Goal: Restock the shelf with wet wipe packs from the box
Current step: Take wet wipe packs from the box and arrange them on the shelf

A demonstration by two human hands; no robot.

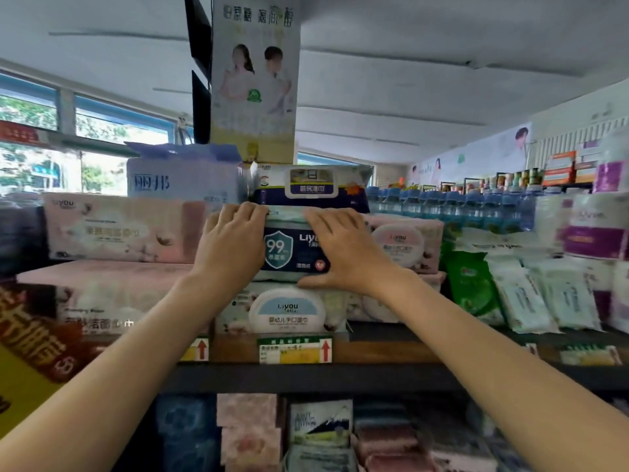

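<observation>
A dark blue wet wipe pack (293, 248) with a "99" shield sits on top of a pale Liyou wipe pack (287, 311) on the top shelf (374, 350). My left hand (231, 243) grips its left end, fingers curled over the top edge. My right hand (343, 250) holds its right end, fingers spread over the front and top, thumb under the lower edge. Another navy wipe pack (311, 187) with a white lid lies just above and behind it. The box is not in view.
Pink tissue packs (119, 229) are stacked to the left, pink-lidded wipe packs (405, 243) and green and white sachets (510, 294) to the right. A tall poster box (255, 80) stands behind. Blue-capped bottles (442, 202) line the back. Lower shelves hold more packs.
</observation>
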